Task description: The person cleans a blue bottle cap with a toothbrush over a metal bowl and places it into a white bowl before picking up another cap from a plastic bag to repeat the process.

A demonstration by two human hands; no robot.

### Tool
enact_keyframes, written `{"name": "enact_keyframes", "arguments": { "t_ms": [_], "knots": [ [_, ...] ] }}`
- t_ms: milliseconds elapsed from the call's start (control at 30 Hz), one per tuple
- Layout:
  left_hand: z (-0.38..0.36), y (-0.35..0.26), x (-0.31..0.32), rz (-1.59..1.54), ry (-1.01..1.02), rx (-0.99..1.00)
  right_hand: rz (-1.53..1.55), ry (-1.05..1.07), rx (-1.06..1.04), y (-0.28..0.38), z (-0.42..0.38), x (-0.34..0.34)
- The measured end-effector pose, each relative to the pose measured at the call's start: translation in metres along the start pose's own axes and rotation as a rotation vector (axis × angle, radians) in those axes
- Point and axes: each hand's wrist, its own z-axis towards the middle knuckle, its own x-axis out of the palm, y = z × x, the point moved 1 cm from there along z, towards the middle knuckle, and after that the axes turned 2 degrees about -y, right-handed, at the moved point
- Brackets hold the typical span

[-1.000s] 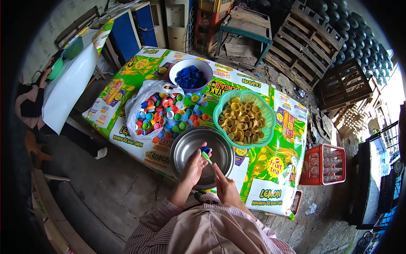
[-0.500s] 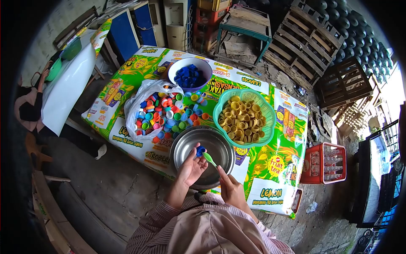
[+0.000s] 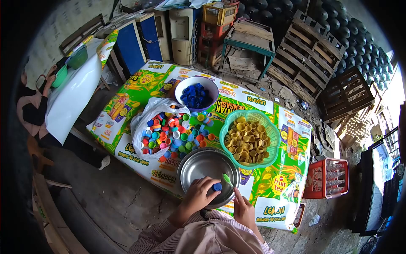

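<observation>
Over the steel basin (image 3: 199, 164) at the table's near edge, my left hand (image 3: 197, 198) pinches a blue bottle cap (image 3: 217, 186) between thumb and fingers. My right hand (image 3: 244, 211) grips a slim light-green tool (image 3: 227, 180) whose wider end points up towards the cap, a little apart from it. Beyond the basin, a white plastic bag (image 3: 141, 127) spills mixed-colour bottle caps (image 3: 175, 134) onto the table. A mint-green basket (image 3: 273, 146) of yellow caps (image 3: 247, 139) stands at the right. Blue caps (image 3: 197, 95) fill a white-and-purple bowl (image 3: 181, 86) at the back.
A bright printed sheet covers the table (image 3: 270, 199). At the far left a person (image 3: 36, 106) sits by a white-covered table (image 3: 76, 101) with green bowls. A red bottle crate (image 3: 325, 180) is on the floor at the right; wooden pallets (image 3: 311, 55) lean behind.
My left hand has turned from palm up to palm down, with the blue cap still in its fingers. The tool has come slightly away from the cap. The view has shifted a little.
</observation>
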Motion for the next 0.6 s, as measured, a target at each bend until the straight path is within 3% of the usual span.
{"name": "enact_keyframes", "arguments": {
  "t_ms": [100, 167, 233, 333, 400, 467, 500, 567, 600],
  "knots": [
    [0.004, 0.016, 0.003, -0.031, 0.000, 0.049, 0.060, -0.034, -0.002, 0.000, 0.003, 0.003],
    [-0.001, 0.041, 0.012, 0.233, 0.177, -0.017, -0.261, 0.197, 0.132, 0.000, 0.010, 0.008],
    [0.015, 0.034, -0.004, 0.176, 0.102, -0.021, -0.041, -0.010, 0.123, 0.004, 0.012, 0.009],
    [0.042, 0.054, -0.019, -0.095, -0.065, -0.067, -0.008, -0.031, 0.122, 0.006, 0.018, 0.010],
    [0.080, 0.081, -0.022, -0.210, -0.142, -0.110, -0.133, 0.091, 0.124, 0.000, 0.022, 0.016],
    [0.132, 0.107, -0.028, -0.193, -0.224, -0.036, -0.114, 0.072, 0.134, 0.005, 0.025, 0.016],
    [0.161, 0.111, -0.037, -0.198, -0.221, -0.097, -0.087, 0.052, 0.156, 0.008, 0.025, 0.018],
    [0.214, 0.132, -0.048, -0.008, -0.313, 0.029, -0.068, 0.028, 0.149, 0.011, 0.024, 0.023],
    [0.234, 0.146, -0.047, -0.063, -0.266, -0.052, -0.068, 0.048, 0.164, 0.009, 0.023, 0.026]
  ]
}}
